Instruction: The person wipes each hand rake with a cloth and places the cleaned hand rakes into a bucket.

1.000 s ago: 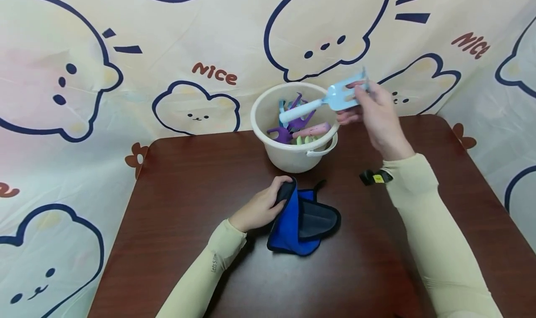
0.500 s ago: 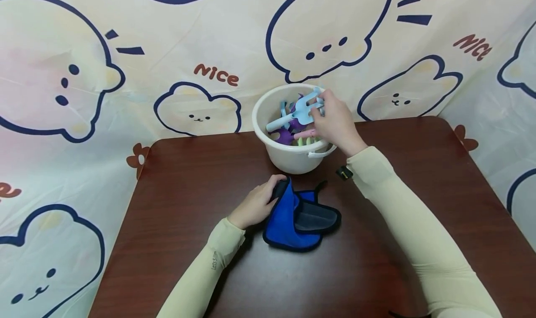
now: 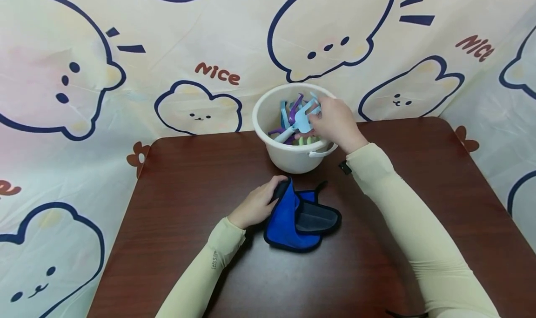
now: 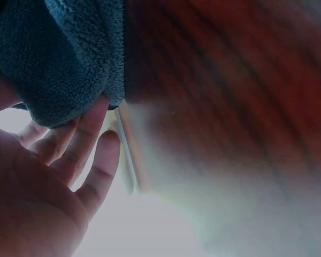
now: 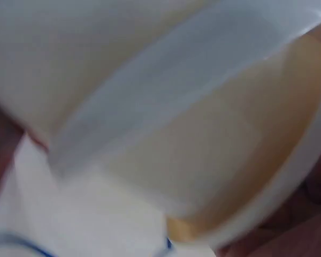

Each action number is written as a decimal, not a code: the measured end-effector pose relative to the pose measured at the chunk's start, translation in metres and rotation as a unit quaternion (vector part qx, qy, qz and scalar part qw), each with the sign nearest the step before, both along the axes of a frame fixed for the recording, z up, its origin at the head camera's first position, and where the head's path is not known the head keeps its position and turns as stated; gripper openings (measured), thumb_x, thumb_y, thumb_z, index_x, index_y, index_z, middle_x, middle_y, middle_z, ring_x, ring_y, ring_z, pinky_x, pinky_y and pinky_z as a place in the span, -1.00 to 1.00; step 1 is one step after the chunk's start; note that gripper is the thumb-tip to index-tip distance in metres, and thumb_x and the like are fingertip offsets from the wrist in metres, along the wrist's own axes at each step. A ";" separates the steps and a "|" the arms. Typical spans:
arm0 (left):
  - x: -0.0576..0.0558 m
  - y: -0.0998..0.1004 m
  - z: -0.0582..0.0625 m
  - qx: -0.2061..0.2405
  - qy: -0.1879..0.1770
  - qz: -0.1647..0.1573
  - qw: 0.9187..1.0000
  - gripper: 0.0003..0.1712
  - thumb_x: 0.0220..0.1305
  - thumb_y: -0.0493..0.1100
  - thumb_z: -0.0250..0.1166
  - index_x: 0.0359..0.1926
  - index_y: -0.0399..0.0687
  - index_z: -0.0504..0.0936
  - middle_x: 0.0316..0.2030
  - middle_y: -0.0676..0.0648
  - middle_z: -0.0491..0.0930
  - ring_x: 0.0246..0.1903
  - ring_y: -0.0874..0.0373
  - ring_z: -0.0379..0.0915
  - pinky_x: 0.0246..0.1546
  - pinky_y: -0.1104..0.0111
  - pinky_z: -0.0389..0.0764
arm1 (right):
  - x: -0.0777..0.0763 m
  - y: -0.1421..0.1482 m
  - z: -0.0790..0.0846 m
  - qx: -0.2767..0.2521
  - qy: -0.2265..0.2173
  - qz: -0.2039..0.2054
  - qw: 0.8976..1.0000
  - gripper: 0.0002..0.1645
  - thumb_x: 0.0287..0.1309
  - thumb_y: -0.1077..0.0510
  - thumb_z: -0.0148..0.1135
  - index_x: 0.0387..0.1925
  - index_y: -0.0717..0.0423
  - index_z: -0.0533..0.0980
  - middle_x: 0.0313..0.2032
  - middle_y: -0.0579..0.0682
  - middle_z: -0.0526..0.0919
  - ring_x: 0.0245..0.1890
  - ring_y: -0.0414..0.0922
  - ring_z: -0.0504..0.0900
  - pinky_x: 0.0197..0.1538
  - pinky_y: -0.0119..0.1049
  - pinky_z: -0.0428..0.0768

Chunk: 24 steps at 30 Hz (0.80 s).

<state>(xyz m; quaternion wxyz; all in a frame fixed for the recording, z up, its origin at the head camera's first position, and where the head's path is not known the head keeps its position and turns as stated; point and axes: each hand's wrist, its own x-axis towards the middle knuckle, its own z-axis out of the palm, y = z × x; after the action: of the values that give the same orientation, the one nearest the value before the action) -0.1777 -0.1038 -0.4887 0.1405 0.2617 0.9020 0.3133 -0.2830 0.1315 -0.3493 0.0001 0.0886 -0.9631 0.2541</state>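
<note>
My left hand pinches the left edge of a blue cloth piece with black edging, folded on the table. Dark fleecy lining shows between thumb and fingers in the left wrist view. At the back, my right hand reaches over the rim of a white bucket and holds a light blue toy fork by its tines. The fork's handle slants down to the left inside the bucket. Purple, blue and green plastic pieces lie around it. In the right wrist view the bucket's rim fills most of the frame.
The bucket's handle hangs at its right front. A dark pad and a black loop lie at the right side of the cloth. Behind the brown table hangs a printed cloth backdrop.
My right hand has moved left and down with the toy fork, from above the bucket's right rim into the bucket. My left hand has lowered the cloth's fold slightly and now stays still.
</note>
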 end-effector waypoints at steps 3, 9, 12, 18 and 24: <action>0.000 0.001 0.000 0.001 -0.002 -0.002 1.000 -0.38 0.40 -0.25 0.12 0.40 0.11 0.13 0.35 -0.09 0.37 0.25 0.10 0.34 0.29 0.02 0.42 | 0.002 0.001 0.002 0.061 0.027 -0.002 0.998 -0.41 0.30 -0.10 0.12 0.10 0.31 0.48 -0.18 0.26 0.59 -0.20 0.09 0.42 -0.24 0.03 0.66; 0.000 0.000 0.000 0.002 -0.006 0.000 1.000 -0.39 0.41 -0.22 0.12 0.40 0.10 0.16 0.37 -0.06 0.34 0.28 0.11 0.30 0.32 0.02 0.39 | 0.007 0.004 0.001 0.075 0.044 -0.003 0.996 -0.23 0.24 -0.24 0.15 0.18 0.32 0.43 0.03 0.30 0.59 -0.01 0.14 0.35 -0.03 0.13 0.60; -0.001 -0.001 0.001 0.002 0.002 -0.003 1.000 -0.40 0.42 -0.20 0.12 0.41 0.08 0.18 0.37 -0.05 0.34 0.30 0.13 0.27 0.34 0.04 0.37 | 0.014 0.008 -0.004 0.035 0.058 -0.016 0.998 -0.20 0.20 -0.25 0.19 0.22 0.28 0.40 0.11 0.29 0.55 0.07 0.14 0.33 0.07 0.17 0.54; -0.001 -0.003 0.003 0.002 0.017 -0.007 1.000 -0.41 0.41 -0.19 0.13 0.41 0.06 0.24 0.34 -0.05 0.39 0.26 0.13 0.33 0.30 0.06 0.43 | 0.033 0.020 -0.010 -0.063 0.091 -0.016 0.994 -0.12 0.13 -0.29 0.24 0.33 0.12 0.32 0.09 0.20 0.52 0.09 0.07 0.35 0.08 0.21 0.55; -0.004 -0.012 0.013 0.006 0.097 0.035 0.995 -0.59 0.48 0.03 0.05 0.28 0.15 0.45 0.08 0.00 0.56 -0.06 0.17 0.49 -0.01 0.12 0.64 | 0.055 0.039 -0.013 -0.121 0.134 -0.003 0.984 -0.13 0.13 -0.32 0.24 0.40 -0.12 0.26 0.24 0.10 0.43 0.18 0.01 0.36 0.13 0.25 0.52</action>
<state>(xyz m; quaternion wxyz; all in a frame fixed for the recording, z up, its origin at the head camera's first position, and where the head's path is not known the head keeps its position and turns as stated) -0.1818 -0.1158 -0.4755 0.0397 0.2598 0.9182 0.2962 -0.2283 0.1700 -0.3622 0.1402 0.1180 -0.9168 0.3547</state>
